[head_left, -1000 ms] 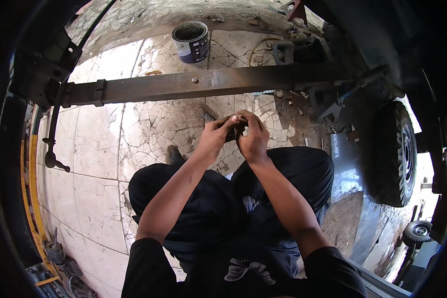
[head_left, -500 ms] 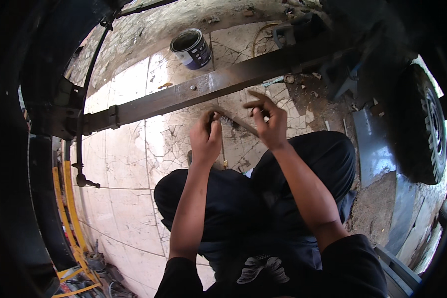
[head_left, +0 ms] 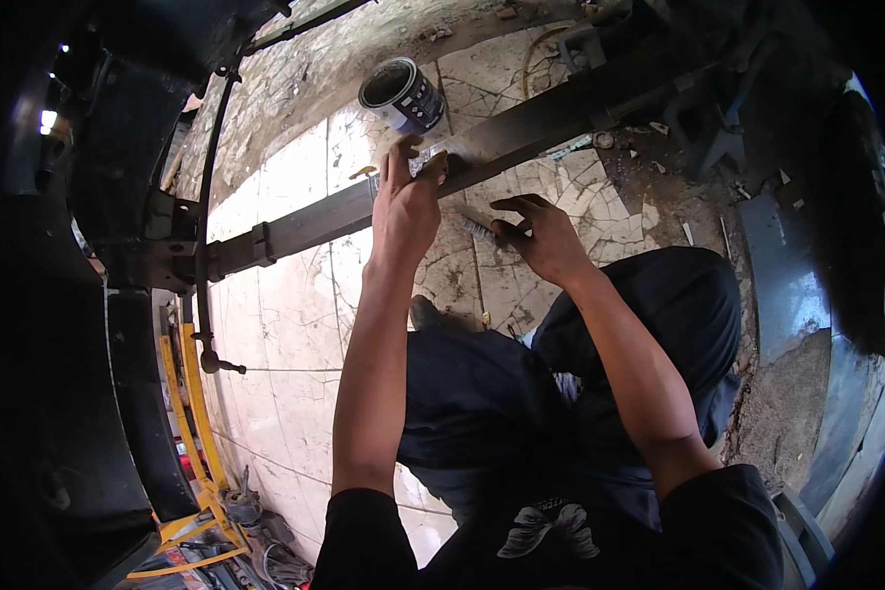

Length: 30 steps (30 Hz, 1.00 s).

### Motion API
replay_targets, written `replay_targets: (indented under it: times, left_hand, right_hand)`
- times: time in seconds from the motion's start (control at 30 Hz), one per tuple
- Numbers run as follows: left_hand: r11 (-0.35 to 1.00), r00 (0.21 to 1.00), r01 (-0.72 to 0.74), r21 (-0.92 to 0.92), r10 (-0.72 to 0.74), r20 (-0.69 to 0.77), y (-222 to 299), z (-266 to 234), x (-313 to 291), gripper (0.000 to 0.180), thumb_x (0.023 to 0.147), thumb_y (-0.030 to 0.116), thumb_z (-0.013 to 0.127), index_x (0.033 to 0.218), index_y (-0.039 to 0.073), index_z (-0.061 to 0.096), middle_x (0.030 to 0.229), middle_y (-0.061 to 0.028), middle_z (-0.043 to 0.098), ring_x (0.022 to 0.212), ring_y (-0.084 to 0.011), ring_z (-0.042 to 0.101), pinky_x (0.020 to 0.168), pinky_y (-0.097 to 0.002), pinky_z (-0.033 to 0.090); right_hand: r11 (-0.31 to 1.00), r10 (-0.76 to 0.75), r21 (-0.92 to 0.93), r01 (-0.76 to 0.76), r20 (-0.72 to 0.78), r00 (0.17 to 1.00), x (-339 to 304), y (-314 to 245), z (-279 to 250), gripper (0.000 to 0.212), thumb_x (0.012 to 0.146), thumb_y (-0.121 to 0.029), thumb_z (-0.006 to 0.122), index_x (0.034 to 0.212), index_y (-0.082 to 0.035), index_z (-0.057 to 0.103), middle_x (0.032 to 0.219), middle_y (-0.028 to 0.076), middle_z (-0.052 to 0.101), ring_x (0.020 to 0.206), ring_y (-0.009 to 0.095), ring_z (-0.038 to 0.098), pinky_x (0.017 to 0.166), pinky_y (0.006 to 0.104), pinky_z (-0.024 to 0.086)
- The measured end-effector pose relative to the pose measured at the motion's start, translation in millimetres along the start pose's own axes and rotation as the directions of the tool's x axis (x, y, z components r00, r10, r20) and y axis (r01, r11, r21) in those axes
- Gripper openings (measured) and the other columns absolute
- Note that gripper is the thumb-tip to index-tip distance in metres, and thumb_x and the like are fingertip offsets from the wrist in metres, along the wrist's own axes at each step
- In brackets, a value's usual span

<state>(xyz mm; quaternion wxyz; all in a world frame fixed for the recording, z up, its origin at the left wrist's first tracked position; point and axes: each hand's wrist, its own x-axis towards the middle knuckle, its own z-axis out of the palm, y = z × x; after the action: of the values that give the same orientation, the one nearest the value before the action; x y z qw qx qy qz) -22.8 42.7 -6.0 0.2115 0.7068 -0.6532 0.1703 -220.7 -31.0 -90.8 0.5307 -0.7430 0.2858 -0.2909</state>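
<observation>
A dark metal beam (head_left: pixel 315 221) crosses in front of me at a slant. My left hand (head_left: pixel 408 208) reaches over it, fingers apart and bent, the fingertips at the beam's upper face; I see nothing held in them. To its right, on my side of the beam, my right hand (head_left: pixel 551 241) is closed on a wire brush (head_left: pixel 476 226). The bristled end of the brush points left, toward the beam, while its handle is mostly hidden by the hand. Index finger and thumb are apart at the brush end.
Beyond the beam an open paint can (head_left: pixel 403 96) stands on cracked floor tiles (head_left: pixel 275 334). A thin dark rod (head_left: pixel 206 226) with a jointed end hangs at left, near yellow metal bars (head_left: pixel 195 393). A flat metal sheet (head_left: pixel 782 275) lies at right.
My left hand has left the brush and moved up onto the beam. The brush stays with my right hand, which has shifted slightly right in the picture. The view has shifted a little.
</observation>
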Motion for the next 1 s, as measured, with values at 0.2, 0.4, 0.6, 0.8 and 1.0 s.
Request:
replay_targets:
  times: [0.2,0.4,0.6,0.8,1.0]
  left_hand:
    - [0.927,0.968,0.238,-0.289,-0.203,0.149,-6,-4,10,0.021,0.091,0.004,0.074,0.111,0.003,0.077,0.106,-0.0152,0.071,0.092,-0.0323,0.072,0.08,-0.0403,0.057]
    - [0.917,0.975,0.219,-0.334,-0.22,0.036,-20,13,6,0.023,0.087,0.016,0.084,0.107,0.006,0.08,0.098,-0.0119,0.076,0.081,-0.0255,0.075,0.075,-0.0349,0.057]
    - [0.911,0.961,0.274,-0.307,-0.248,0.122,-20,12,16,0.019,0.088,0.019,0.083,0.103,0.007,0.081,0.093,-0.0109,0.076,0.082,-0.0255,0.075,0.074,-0.0357,0.056]
    - [0.946,0.981,0.182,-0.268,-0.194,-0.02,-11,6,-3,0.017,0.084,0.015,0.085,0.098,0.006,0.081,0.086,-0.0104,0.072,0.074,-0.0263,0.071,0.068,-0.0376,0.054]
    - [0.92,0.944,0.326,-0.217,-0.329,0.023,-5,27,32,0.019,0.088,0.022,0.082,0.1,0.008,0.082,0.091,-0.0126,0.076,0.08,-0.03,0.073,0.076,-0.0378,0.055]
  right_hand:
    - [1.0,0.03,0.008,-0.029,-0.012,0.999,-1,5,1,0.035,0.095,-0.026,0.076,0.121,-0.003,0.074,0.117,0.021,0.072,0.093,0.037,0.074,0.084,0.0438,0.057]
    - [0.989,0.039,-0.146,-0.035,0.024,0.999,1,11,3,0.037,0.091,-0.03,0.078,0.117,-0.003,0.076,0.113,0.022,0.073,0.099,0.041,0.071,0.088,0.0464,0.056]
    - [0.991,0.099,-0.089,-0.098,0.017,0.995,-3,16,-1,0.035,0.091,-0.024,0.08,0.119,-0.003,0.075,0.117,0.021,0.072,0.096,0.037,0.073,0.086,0.0435,0.058]
    - [0.957,-0.09,-0.278,0.083,-0.013,0.996,-6,28,-2,0.036,0.089,-0.021,0.081,0.119,-0.003,0.075,0.119,0.021,0.071,0.094,0.035,0.074,0.084,0.0434,0.059]
    - [0.999,-0.012,-0.039,0.009,-0.082,0.997,-6,18,14,0.03,0.091,-0.021,0.079,0.116,-0.005,0.075,0.112,0.021,0.072,0.094,0.039,0.072,0.083,0.0453,0.058]
